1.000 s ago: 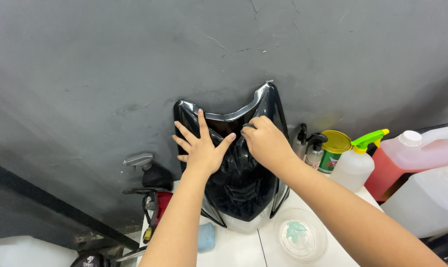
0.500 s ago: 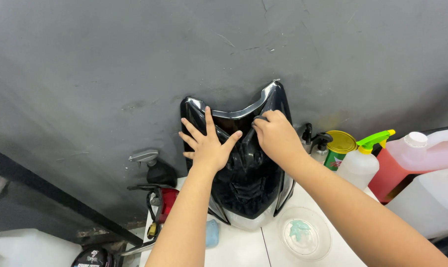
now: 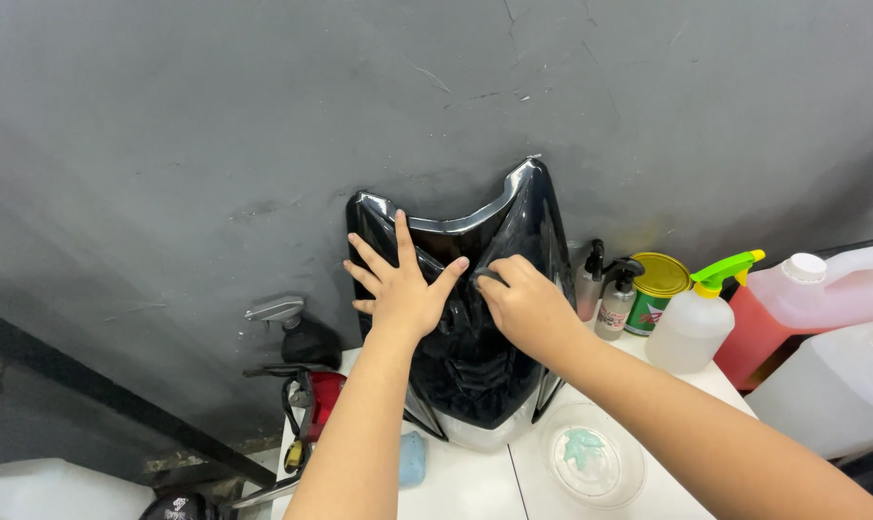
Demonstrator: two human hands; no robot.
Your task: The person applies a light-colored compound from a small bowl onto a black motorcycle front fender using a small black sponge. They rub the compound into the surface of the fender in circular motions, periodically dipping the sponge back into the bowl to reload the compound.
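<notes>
A glossy black fairing panel (image 3: 484, 376) with a chrome-edged top stands on a white table (image 3: 475, 486) and leans against the grey wall. My left hand (image 3: 403, 289) lies flat on its upper left part with the fingers spread, holding nothing. My right hand (image 3: 523, 308) is curled against the panel's middle, just right of the left thumb. Its fingertips press a small dark grey pad (image 3: 486, 279) onto the surface.
Right of the panel stand two small pump bottles (image 3: 605, 289), a green tin with a yellow lid (image 3: 656, 289), a green-trigger spray bottle (image 3: 694, 327), a red-filled jug (image 3: 802, 308) and a white jug (image 3: 841, 385). In front are a clear dish (image 3: 590, 462) and a blue sponge (image 3: 412, 457).
My right hand has slid with the pad from the panel's upper right down and left toward the middle. The left hand stays spread on the panel.
</notes>
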